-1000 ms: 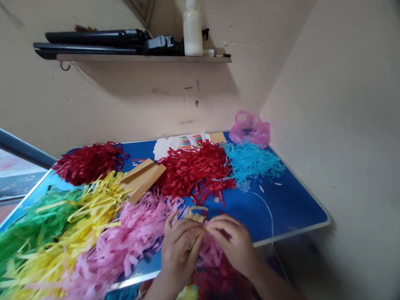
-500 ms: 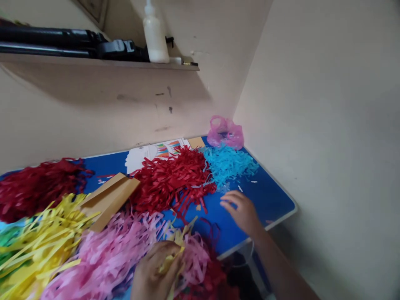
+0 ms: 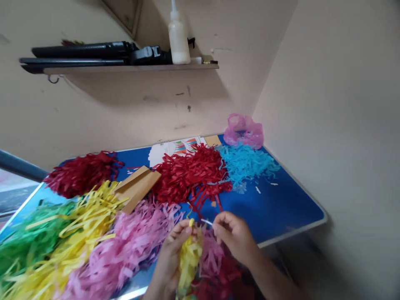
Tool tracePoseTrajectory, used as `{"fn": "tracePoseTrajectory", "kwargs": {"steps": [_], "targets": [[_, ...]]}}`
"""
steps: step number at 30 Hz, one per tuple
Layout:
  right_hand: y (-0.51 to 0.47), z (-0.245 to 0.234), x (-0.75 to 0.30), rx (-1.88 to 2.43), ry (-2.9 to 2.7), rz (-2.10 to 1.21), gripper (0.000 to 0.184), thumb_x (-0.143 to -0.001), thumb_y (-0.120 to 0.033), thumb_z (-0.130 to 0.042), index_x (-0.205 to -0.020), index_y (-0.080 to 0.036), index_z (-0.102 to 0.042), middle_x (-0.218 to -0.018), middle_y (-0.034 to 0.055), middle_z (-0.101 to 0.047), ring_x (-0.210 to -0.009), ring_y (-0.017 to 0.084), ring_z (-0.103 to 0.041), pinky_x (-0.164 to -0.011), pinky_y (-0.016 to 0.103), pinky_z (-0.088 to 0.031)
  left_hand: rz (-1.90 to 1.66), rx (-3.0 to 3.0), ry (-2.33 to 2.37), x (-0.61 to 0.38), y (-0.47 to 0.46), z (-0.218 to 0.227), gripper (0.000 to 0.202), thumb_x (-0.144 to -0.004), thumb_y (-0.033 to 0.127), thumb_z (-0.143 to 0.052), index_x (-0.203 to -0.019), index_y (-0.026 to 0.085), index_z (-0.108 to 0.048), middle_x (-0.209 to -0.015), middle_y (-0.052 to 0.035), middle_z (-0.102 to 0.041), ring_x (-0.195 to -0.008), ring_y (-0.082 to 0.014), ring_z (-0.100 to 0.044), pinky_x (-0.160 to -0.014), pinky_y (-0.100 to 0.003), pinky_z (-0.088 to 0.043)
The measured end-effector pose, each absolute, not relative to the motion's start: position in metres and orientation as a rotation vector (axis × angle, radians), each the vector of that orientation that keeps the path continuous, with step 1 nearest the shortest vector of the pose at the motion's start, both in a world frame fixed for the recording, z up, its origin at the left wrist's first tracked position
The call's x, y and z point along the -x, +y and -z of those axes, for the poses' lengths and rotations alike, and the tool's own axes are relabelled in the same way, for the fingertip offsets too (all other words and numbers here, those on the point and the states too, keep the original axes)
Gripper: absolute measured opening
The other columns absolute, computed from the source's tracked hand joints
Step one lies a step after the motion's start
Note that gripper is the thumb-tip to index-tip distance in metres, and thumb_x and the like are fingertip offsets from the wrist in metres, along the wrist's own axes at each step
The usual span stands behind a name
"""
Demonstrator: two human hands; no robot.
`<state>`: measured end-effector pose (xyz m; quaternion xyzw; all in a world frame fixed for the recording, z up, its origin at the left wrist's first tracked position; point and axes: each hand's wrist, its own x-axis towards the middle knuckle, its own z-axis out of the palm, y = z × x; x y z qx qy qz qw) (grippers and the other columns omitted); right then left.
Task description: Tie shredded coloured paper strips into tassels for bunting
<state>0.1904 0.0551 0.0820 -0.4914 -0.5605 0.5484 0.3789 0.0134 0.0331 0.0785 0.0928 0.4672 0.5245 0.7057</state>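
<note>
Right hand (image 3: 234, 235) has come back in beside the left hand (image 3: 175, 254), at the blue worktop's (image 3: 290, 212) front edge.
Left's closed on yellow paper strips (image 3: 189, 260); right's half-curled at a thin white strip (image 3: 206, 222), can't tell if gripping.

Blue-top bench (image 3: 281, 212) w/ heaps of cut paper: dark red shreds (image 3: 83, 174), red shreds (image 3: 190, 175), lt blue shreds (image 3: 245, 163), green shreds (image 3: 31, 237), yellow shreds (image 3: 90, 216), pink shreds (image 3: 134, 237). Pink plastic bag (image 3: 243, 131) at back corner, brown card (image 3: 137, 187) btw the reds, printed sheet (image 3: 173, 148) behind red.
</note>
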Motion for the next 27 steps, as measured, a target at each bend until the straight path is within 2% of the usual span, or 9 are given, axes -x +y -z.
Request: {"fn": "tracePoseTrajectory", "kwargs": {"steps": [2,6,10,16,21,24,26,27], "targets": [[0.051,-0.084,-0.174,1.235,-1.403,-1.417,0.018,-0.083,-0.033,-0.056,-0.072,-0.019,-0.055,-0.054,-0.0046,-0.052,-0.048,0.011,-0.049,-0.049,0.021,-0.037,-1.184,-0.160,1.081,-0.014,0.031,-0.079,0.045,-0.045,0.025,-0.093,-0.082,0.016,-0.070,-0.067,-0.0001,-0.071,-0.050,-0.0109,-0.063,-0.049,-0.019,-0.050],[0.051,-0.082,-0.162,1.246,-1.429,-1.371,0.018,-0.080,-0.033,-0.057,-0.069,-0.019,-0.056,-0.058,-0.0033,-0.051,-0.053,0.011,-0.047,-0.051,0.022,-0.036,-1.208,-0.137,1.103,-0.010,0.027,-0.077,0.044,-0.043,0.025,-0.093,-0.079,0.016,-0.070,-0.059,-0.0001,-0.069,-0.045,-0.0130,-0.062,-0.045,-0.022,-0.051],[0.051,-0.082,-0.157,1.248,-1.464,-1.356,0.017,-0.079,-0.032,-0.056,-0.069,-0.018,-0.057,-0.060,-0.0027,-0.052,-0.054,0.011,-0.046,-0.052,0.022,-0.036,-1.235,-0.120,1.046,-0.007,0.027,-0.073,0.042,-0.043,0.023,-0.093,-0.078,0.016,-0.069,-0.058,-0.0011,-0.069,-0.045,-0.0131,-0.062,-0.044,-0.022,-0.051],[0.051,-0.082,-0.152,1.273,-1.520,-1.285,0.018,-0.081,-0.031,-0.057,-0.069,-0.018,-0.058,-0.060,-0.0024,-0.055,-0.055,0.012,-0.048,-0.053,0.022,-0.038,-1.222,-0.154,0.989,-0.005,0.023,-0.068,0.038,-0.053,0.024,-0.090,-0.082,0.017,-0.068,-0.062,-0.0014,-0.069,-0.049,-0.0130,-0.063,-0.047,-0.022,-0.051],[0.051,-0.080,-0.151,1.238,-1.573,-1.289,0.017,-0.084,-0.029,-0.056,-0.071,-0.019,-0.058,-0.062,-0.0022,-0.058,-0.056,0.012,-0.053,-0.054,0.021,-0.041,-1.242,-0.312,1.067,-0.007,0.019,-0.066,0.037,-0.058,0.030,-0.087,-0.084,0.017,-0.064,-0.063,0.0007,-0.067,-0.052,-0.0118,-0.062,-0.050,-0.021,-0.049],[0.051,-0.078,-0.150,1.206,-1.645,-1.282,0.010,-0.086,-0.026,-0.056,-0.093,-0.019,-0.060,-0.075,-0.0006,-0.065,-0.069,0.014,-0.061,-0.064,0.023,-0.047,-1.339,-0.623,1.266,-0.008,0.018,-0.063,0.033,-0.062,0.032,-0.084,-0.080,0.017,-0.061,-0.068,0.0007,-0.067,-0.061,-0.0127,-0.064,-0.057,-0.021,-0.050],[0.053,-0.076,-0.151,1.179,-1.711,-1.252,0.026,-0.085,-0.023,-0.059,-0.110,-0.020,-0.056,-0.087,0.0007,-0.067,-0.080,0.016,-0.064,-0.072,0.024,-0.048,-1.362,-0.871,1.399,-0.008,0.016,-0.060,0.028,-0.067,0.029,-0.079,-0.082,0.019,-0.058,-0.073,-0.0007,-0.068,-0.068,-0.0156,-0.067,-0.065,-0.025,-0.052],[0.055,-0.075,-0.152,1.165,-1.757,-1.231,0.026,-0.084,-0.022,-0.059,-0.110,-0.021,-0.057,-0.089,0.0007,-0.067,-0.081,0.016,-0.064,-0.073,0.025,-0.049,-1.359,-0.989,1.462,-0.008,0.014,-0.059,0.026,-0.070,0.027,-0.076,-0.086,0.020,-0.057,-0.075,-0.0012,-0.069,-0.072,-0.0172,-0.068,-0.068,-0.027,-0.053]]}}
